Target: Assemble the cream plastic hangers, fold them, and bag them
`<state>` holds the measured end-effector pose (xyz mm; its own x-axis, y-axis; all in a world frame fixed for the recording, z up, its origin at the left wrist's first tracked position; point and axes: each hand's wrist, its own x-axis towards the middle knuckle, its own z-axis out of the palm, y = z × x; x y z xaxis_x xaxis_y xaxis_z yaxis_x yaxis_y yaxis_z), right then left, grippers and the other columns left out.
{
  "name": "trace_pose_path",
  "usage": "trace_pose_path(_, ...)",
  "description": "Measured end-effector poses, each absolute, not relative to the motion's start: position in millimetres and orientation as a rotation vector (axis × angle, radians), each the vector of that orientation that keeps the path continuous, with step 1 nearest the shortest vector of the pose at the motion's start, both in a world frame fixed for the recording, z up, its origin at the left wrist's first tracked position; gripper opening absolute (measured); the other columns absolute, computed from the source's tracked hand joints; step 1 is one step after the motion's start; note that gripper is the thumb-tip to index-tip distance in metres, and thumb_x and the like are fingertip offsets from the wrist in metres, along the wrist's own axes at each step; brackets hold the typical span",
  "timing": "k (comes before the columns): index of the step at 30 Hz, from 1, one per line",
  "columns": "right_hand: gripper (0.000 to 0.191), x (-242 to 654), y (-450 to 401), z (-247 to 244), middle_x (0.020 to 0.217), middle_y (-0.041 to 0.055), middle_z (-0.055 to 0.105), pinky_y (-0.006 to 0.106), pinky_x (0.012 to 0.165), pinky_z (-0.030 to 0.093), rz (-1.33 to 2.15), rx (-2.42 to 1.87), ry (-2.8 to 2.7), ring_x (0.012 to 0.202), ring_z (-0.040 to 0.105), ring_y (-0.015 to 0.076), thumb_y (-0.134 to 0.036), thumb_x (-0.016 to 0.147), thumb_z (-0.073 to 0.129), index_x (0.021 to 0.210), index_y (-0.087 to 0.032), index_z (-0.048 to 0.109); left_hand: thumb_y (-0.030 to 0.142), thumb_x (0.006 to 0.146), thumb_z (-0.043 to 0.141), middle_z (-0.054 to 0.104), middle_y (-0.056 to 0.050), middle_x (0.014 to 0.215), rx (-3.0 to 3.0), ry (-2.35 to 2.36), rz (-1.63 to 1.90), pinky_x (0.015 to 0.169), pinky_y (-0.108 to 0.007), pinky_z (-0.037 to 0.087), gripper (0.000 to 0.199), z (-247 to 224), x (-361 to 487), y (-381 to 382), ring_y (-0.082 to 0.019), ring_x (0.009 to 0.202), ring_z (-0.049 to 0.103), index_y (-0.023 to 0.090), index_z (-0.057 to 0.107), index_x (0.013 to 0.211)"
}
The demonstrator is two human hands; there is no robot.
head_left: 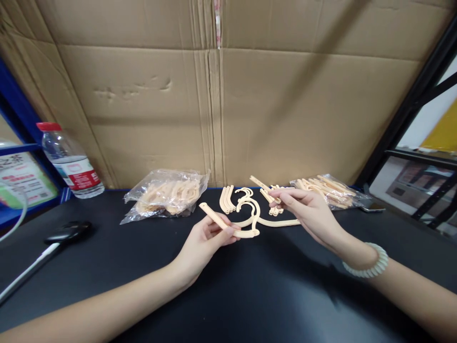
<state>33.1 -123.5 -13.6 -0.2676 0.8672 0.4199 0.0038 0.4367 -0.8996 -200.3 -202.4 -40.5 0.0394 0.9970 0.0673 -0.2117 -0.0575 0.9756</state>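
My left hand is closed around a beige plastic hanger arm, a slightly curved strip with a small hole near its upper end. At the arm's lower right end a curved hook rises; it seems joined there. Between thumb and fingers, my right hand pinches a second beige hanger arm, tilted and apart from the first. Behind the hook a beige curved bar lies on the table, partly covered by the hook. Whether it belongs to another hanger I cannot tell.
Loose hanger arms and hooks lie at the back middle. Clear bags of beige parts stand left and right. A water bottle and a black device with a white cable are on the left; cardboard walls the back.
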Motion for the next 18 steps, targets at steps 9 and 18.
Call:
trace_pose_path(9, 0.016, 10, -144, -30, 0.095, 0.0061, 0.071, 0.036, 0.081, 0.054, 1.179, -0.747, -1.711, 0.088, 0.066, 0.0208, -0.036, 0.074, 0.076, 0.081, -0.021, 0.075, 0.033, 0.076, 0.078, 0.071, -0.004, 0.089, 1.164, 0.94, 1.315, 0.076, -0.029, 0.056, 0.029, -39, -198, -205, -0.017, 0.082, 0.068, 0.017, 0.057, 0.09)
trace_pose_path(18, 0.015, -3, -174, -26, 0.085, 0.0051, 0.067, 0.034, 0.078, 0.054, 1.116, -0.625, -1.715, 0.086, 0.064, 0.021, -0.036, 0.079, 0.072, 0.073, -0.023, 0.073, 0.03, 0.073, 0.079, 0.065, -0.003, 0.095, 1.334, 0.879, 1.238, 0.075, -0.031, 0.057, 0.028, -41, -185, -215, -0.018, 0.078, 0.069, 0.018, 0.064, 0.093)
